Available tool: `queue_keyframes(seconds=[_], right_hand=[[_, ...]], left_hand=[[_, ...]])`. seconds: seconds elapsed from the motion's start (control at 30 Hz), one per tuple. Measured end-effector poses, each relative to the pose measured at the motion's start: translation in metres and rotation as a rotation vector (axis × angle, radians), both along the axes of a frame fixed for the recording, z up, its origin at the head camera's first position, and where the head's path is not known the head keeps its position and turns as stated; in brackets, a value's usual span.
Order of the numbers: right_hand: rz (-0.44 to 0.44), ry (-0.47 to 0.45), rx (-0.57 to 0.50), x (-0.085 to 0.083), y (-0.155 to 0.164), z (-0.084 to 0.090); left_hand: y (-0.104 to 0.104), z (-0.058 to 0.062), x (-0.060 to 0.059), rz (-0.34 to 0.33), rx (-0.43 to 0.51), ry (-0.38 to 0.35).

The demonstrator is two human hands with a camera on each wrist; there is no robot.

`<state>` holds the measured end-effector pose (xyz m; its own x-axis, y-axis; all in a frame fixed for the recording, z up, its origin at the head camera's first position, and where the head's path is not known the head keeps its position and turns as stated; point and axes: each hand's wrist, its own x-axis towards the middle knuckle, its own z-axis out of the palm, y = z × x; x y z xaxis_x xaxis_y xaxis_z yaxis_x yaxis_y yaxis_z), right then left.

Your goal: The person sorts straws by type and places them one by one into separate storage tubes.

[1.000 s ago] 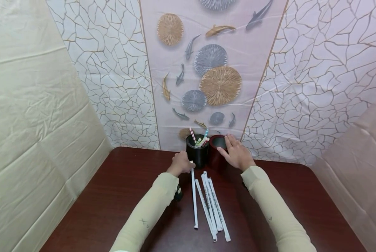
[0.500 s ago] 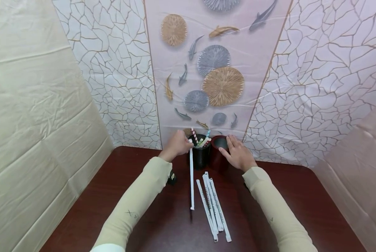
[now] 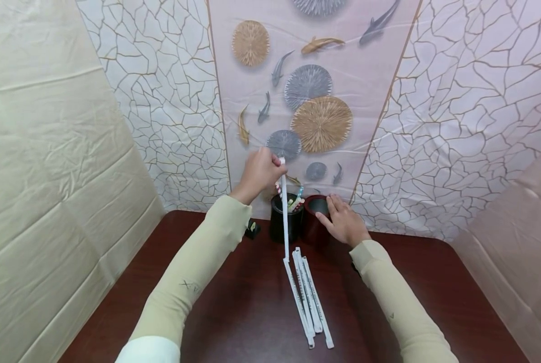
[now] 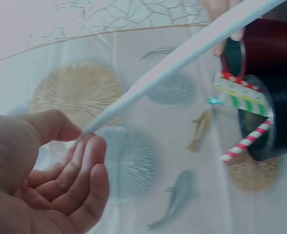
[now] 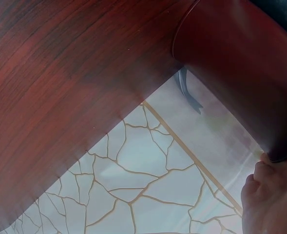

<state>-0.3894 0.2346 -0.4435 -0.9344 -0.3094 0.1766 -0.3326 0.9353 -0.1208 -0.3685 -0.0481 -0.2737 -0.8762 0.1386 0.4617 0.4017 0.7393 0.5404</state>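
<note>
Between thumb and fingertips, my left hand (image 3: 262,172) pinches the top end of a white paper-wrapped straw (image 3: 285,212), which hangs down in front of the black cup (image 3: 278,224). Several striped straws (image 4: 248,141), red, green and blue on white, stand in that cup. With fingers extended, my right hand (image 3: 346,222) rests at the rim of the dark red cup (image 5: 240,73), beside the black one. In the left wrist view the wrapped straw (image 4: 172,61) runs up from the pinching fingertips, its far end out of frame.
Several more white wrapped straws (image 3: 305,297) lie side by side on the dark reddish wooden table (image 3: 234,312), in front of the cups. Behind the table's back edge hangs a patterned cloth (image 3: 270,101). Pale cloth walls (image 3: 48,176) stand at both sides.
My left hand has lifted the wrapped straw off the table, up and slightly right, bringing it in front of the black cup. The right hand stays at the red cup's rim.
</note>
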Motion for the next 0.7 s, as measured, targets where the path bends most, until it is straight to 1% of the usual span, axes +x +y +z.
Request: queue_keyframes(seconds=[0.03, 0.1, 0.2, 0.37, 0.43, 0.53, 0.63, 0.7], right_hand=[[0.0, 0.0, -0.001, 0.0, 0.0, 0.0], [-0.001, -0.002, -0.003, 0.001, 0.0, 0.001], [-0.002, 0.003, -0.001, 0.001, 0.0, 0.001], [-0.001, 0.016, 0.004, 0.001, 0.0, 0.0], [-0.001, 0.018, 0.001, 0.001, 0.0, 0.0], [-0.002, 0.02, -0.001, 0.0, -0.001, 0.0], [0.0, 0.029, -0.005, 0.0, -0.001, 0.0], [-0.001, 0.032, -0.002, 0.0, -0.001, 0.0]], left_hand=[[0.003, 0.011, 0.01, 0.006, 0.009, 0.018], [0.007, 0.019, 0.01, 0.018, 0.036, 0.064], [0.013, 0.031, 0.011, 0.027, 0.091, 0.11], [0.021, 0.044, 0.01, 0.017, 0.171, 0.196], [0.024, 0.047, 0.009, 0.001, 0.195, 0.237], [0.03, 0.049, 0.008, -0.032, 0.226, 0.297], [0.037, 0.046, 0.006, -0.063, 0.258, 0.354], [0.043, 0.042, 0.005, -0.08, 0.269, 0.375]])
